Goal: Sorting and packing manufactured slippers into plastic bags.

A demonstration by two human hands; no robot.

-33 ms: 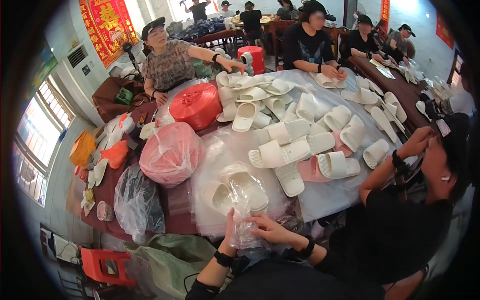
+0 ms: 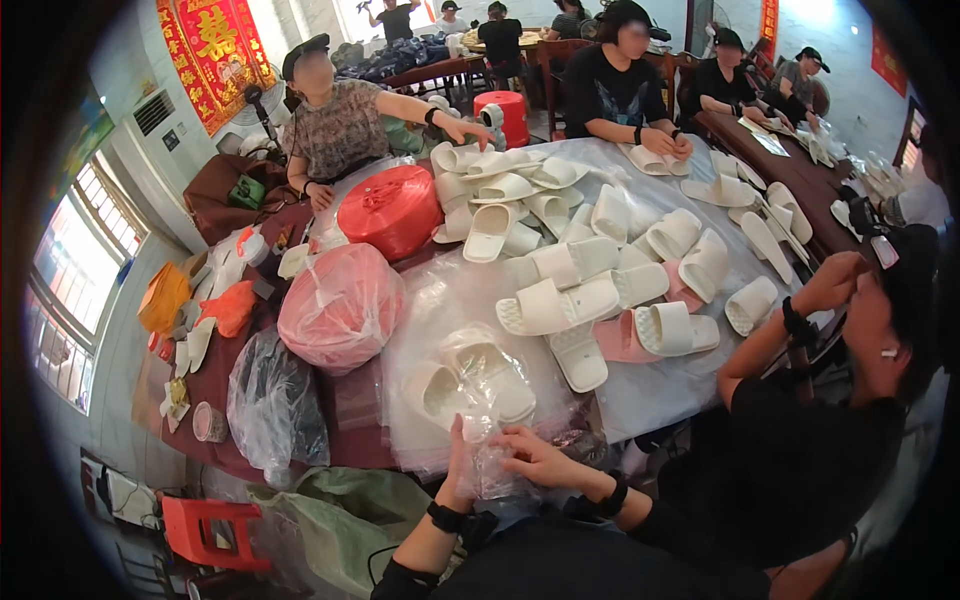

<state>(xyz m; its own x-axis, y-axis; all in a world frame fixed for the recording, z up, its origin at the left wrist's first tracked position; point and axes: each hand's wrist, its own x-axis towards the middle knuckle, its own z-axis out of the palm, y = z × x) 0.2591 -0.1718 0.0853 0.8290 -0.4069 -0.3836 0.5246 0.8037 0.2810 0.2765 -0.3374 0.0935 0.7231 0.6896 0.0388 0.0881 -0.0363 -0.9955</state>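
Observation:
A pair of cream slippers (image 2: 490,382) lies at the near edge of the table, under or inside clear film. Crumpled at its near end, a clear plastic bag (image 2: 484,466) hangs between my hands. My left hand (image 2: 457,472) grips the left side of this plastic, thumb pointing up. From the right, my right hand (image 2: 538,460) pinches the same bag with bent fingers. Glare hides the exact fingertip contact. Beneath the slippers lies a stack of flat clear bags (image 2: 415,300).
Many loose slippers (image 2: 560,262) cover the table's middle and right. A red twine roll (image 2: 388,212) and a bagged pink roll (image 2: 340,308) stand left. A co-worker (image 2: 800,420) sits close on my right; others sit across. Below are a green sack (image 2: 345,520) and red stool (image 2: 212,532).
The plastic between my hands has shifted its folds slightly. My hands stay almost in place.

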